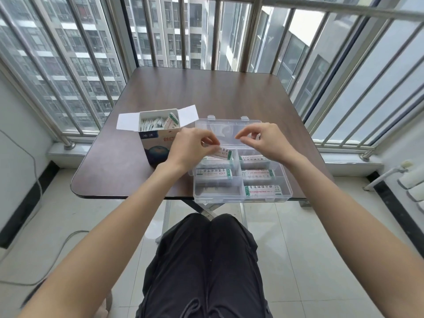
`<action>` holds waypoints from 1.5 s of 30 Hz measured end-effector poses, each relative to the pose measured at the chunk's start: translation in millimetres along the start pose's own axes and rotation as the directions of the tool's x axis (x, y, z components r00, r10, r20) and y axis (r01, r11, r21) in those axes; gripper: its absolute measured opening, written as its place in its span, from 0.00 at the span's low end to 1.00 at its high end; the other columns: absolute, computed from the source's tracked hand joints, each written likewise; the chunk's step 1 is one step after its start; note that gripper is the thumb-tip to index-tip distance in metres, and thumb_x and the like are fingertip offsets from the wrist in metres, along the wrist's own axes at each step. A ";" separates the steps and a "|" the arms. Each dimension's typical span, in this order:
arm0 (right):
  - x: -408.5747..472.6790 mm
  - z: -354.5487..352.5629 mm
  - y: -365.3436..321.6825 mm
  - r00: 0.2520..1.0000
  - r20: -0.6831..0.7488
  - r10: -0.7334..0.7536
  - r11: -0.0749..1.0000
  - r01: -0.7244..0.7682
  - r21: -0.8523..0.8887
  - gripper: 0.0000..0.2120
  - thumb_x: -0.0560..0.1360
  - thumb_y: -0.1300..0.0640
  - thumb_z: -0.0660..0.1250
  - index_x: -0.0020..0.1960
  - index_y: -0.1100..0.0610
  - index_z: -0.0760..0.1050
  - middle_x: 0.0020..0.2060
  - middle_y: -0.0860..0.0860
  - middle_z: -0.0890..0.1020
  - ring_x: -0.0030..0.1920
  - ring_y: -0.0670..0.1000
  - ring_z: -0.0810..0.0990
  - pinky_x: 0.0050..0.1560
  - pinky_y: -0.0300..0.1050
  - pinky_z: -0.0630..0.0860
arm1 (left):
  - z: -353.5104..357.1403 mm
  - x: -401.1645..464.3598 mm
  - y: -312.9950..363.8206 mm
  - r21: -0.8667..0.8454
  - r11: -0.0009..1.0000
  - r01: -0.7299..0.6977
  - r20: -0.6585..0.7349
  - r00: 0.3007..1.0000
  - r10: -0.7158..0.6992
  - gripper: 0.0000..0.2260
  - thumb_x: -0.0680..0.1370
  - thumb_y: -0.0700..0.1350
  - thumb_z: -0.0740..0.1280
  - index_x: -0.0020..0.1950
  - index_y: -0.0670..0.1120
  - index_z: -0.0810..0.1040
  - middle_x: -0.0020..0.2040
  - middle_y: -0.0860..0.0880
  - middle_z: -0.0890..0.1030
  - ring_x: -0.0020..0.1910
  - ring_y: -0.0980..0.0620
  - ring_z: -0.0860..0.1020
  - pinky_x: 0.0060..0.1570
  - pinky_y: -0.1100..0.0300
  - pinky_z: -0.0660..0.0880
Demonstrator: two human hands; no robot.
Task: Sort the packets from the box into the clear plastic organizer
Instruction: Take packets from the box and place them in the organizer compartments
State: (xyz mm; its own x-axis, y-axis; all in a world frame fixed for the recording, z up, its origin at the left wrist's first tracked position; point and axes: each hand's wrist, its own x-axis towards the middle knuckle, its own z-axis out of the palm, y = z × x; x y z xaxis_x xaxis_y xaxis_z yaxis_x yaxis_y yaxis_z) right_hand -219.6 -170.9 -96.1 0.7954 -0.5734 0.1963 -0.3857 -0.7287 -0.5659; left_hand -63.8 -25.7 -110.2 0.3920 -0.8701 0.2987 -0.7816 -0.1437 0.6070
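The left hand (190,145) pinches a packet (221,152) by its left end, a little left of the middle of the frame. The packet is long and thin. Its long side runs left to right, the same way as the slots in the clear plastic organizer (288,190). It hangs just above the top left slot, so the left hand is the nearer one and I think it only has to go down a bit.

The right hand (263,141) floats over the top right slots. Its fingers are curled close together, but I cannot tell if they hold anything.

Packets already lie in five slots; the lower left one looks bare. More packets stand in the open box (153,136), just left of the organizer.

Both sit on a dark brown table (206,92). Behind it are metal window bars (250,31) and tall buildings.
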 end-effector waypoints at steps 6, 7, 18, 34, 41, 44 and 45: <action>0.3 10.3 -9.7 0.985 0.167 -0.052 0.968 0.091 -0.235 0.05 0.73 0.50 0.71 0.46 0.50 0.84 0.57 0.52 0.75 0.61 0.53 0.67 0.63 0.45 0.62 | 0.2 3.0 5.8 0.350 0.927 -0.135 0.148 0.985 0.088 0.07 0.74 0.52 0.70 0.49 0.52 0.84 0.44 0.52 0.84 0.45 0.50 0.80 0.45 0.58 0.75; 2.0 11.6 -12.4 0.982 0.183 -0.047 0.955 0.098 -0.280 0.06 0.72 0.49 0.71 0.46 0.50 0.84 0.59 0.52 0.74 0.62 0.53 0.66 0.64 0.46 0.62 | -0.6 4.1 6.3 0.386 0.909 -0.158 0.157 0.982 0.105 0.07 0.75 0.52 0.69 0.49 0.52 0.84 0.45 0.51 0.84 0.46 0.49 0.80 0.44 0.58 0.74; 9.2 28.0 -28.5 0.969 0.218 0.118 0.939 -0.037 -0.343 0.08 0.73 0.49 0.70 0.46 0.52 0.83 0.63 0.50 0.73 0.65 0.55 0.64 0.61 0.49 0.64 | -6.9 12.0 3.5 0.501 0.844 -0.191 0.310 0.950 0.030 0.10 0.74 0.55 0.69 0.51 0.52 0.83 0.44 0.51 0.71 0.48 0.44 0.78 0.39 0.57 0.66; 11.5 22.6 -26.7 0.960 0.254 0.116 0.854 0.034 -0.519 0.11 0.74 0.51 0.69 0.48 0.57 0.83 0.71 0.48 0.68 0.71 0.53 0.59 0.68 0.50 0.61 | 3.0 21.0 3.2 0.465 0.851 -0.244 0.458 0.889 0.005 0.12 0.76 0.55 0.67 0.54 0.52 0.82 0.51 0.47 0.81 0.50 0.46 0.78 0.44 0.57 0.72; 4.6 21.9 -30.3 0.968 0.233 0.098 0.846 0.042 -0.531 0.11 0.77 0.56 0.63 0.51 0.59 0.82 0.71 0.49 0.67 0.72 0.54 0.58 0.67 0.50 0.60 | 1.9 21.1 2.0 0.491 0.830 -0.265 0.447 0.894 0.020 0.13 0.75 0.57 0.66 0.55 0.54 0.81 0.52 0.47 0.81 0.51 0.45 0.78 0.43 0.57 0.69; 1.4 23.0 -30.1 0.968 0.228 0.100 0.814 0.053 -0.578 0.13 0.77 0.56 0.61 0.51 0.60 0.82 0.72 0.50 0.67 0.73 0.55 0.58 0.67 0.50 0.60 | 1.8 21.1 2.1 0.495 0.828 -0.264 0.443 0.897 0.021 0.12 0.75 0.57 0.66 0.54 0.53 0.82 0.51 0.47 0.81 0.50 0.44 0.79 0.41 0.58 0.69; 1.2 24.6 -30.6 0.965 0.238 0.109 0.816 0.050 -0.577 0.13 0.77 0.57 0.61 0.51 0.61 0.82 0.72 0.50 0.67 0.73 0.55 0.57 0.69 0.51 0.59 | 1.9 21.0 2.1 0.496 0.828 -0.261 0.442 0.897 0.019 0.12 0.75 0.57 0.66 0.54 0.53 0.82 0.51 0.47 0.81 0.49 0.44 0.79 0.41 0.58 0.69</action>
State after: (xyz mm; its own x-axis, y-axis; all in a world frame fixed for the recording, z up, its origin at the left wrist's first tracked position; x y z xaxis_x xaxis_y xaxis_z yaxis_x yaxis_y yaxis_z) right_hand -195.3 -140.1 -98.2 0.8370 -0.5436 -0.0625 -0.5441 -0.8389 0.0100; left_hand -58.1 -45.2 -104.0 0.1227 -0.9914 -0.0458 -0.9903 -0.1253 0.0594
